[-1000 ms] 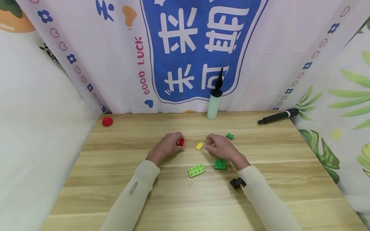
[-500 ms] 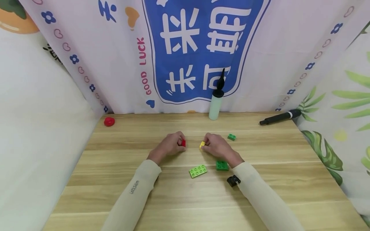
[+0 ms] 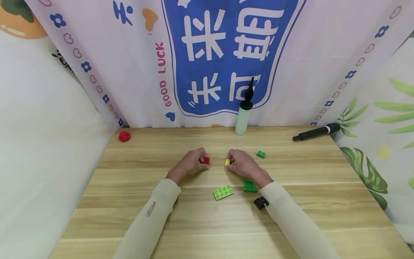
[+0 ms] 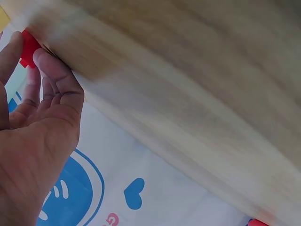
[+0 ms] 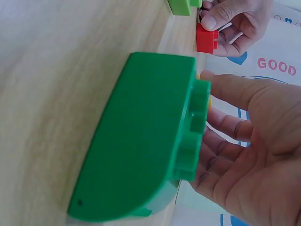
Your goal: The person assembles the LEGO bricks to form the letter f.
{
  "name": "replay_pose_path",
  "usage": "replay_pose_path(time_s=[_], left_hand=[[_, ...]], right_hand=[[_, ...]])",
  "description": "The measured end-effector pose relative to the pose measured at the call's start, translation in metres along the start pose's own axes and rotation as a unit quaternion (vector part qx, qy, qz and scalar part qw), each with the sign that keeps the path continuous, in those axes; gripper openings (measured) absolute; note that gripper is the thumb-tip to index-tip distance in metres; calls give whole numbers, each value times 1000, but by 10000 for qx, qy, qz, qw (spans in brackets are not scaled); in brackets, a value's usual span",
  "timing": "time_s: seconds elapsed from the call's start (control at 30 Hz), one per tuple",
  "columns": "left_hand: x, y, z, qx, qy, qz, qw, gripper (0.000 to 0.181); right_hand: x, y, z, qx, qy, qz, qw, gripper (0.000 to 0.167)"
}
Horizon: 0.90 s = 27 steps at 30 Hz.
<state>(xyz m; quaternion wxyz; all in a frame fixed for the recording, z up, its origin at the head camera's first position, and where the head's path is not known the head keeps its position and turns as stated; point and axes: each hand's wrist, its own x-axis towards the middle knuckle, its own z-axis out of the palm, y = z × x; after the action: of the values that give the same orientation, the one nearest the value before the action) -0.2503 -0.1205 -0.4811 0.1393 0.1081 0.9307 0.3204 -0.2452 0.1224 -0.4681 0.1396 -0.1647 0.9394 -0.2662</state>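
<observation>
Near the middle of the table, my left hand (image 3: 191, 162) pinches a small red toy brick (image 3: 207, 161) between thumb and fingers; the left wrist view shows the same red brick (image 4: 29, 48) at the fingertips. Facing it across a short gap, my right hand (image 3: 243, 163) pinches a small yellow toy brick (image 3: 228, 162). In the right wrist view, a dark green brick (image 5: 136, 132) in the foreground mostly hides the yellow one. A light green brick (image 3: 223, 192) with two rows of studs lies in front of the hands, left of that dark green brick.
A smaller green brick (image 3: 261, 154) lies beyond my right hand. At the table's back stand a pale green hand pump (image 3: 243, 120) and, lying in the right corner, a black rod-like tool (image 3: 315, 132). A red round object (image 3: 124, 136) is at the back left.
My right hand has closed its fingers on the yellow brick, which stood apart from it a second ago. The left hand keeps the red brick almost in place. The view has shifted slightly.
</observation>
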Motion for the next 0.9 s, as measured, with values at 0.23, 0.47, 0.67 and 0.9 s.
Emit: replay_pose_path(time_s=[0.23, 0.47, 0.67, 0.9], left_hand=[[0, 1, 2, -147, 12, -133, 9998, 32], [2, -2, 2, -224, 46, -46, 9997, 31], [0, -1, -2, -261, 24, -90, 9996, 31], [0, -1, -1, -62, 61, 93, 9999, 29]], right_hand=[[1, -3, 1, -112, 140, -22, 9998, 24], [7, -19, -1, 199, 425, -574, 9972, 28], [16, -41, 4, 321, 415, -1258, 9907, 28], [23, -50, 13, 259, 274, -1270, 9912, 28]])
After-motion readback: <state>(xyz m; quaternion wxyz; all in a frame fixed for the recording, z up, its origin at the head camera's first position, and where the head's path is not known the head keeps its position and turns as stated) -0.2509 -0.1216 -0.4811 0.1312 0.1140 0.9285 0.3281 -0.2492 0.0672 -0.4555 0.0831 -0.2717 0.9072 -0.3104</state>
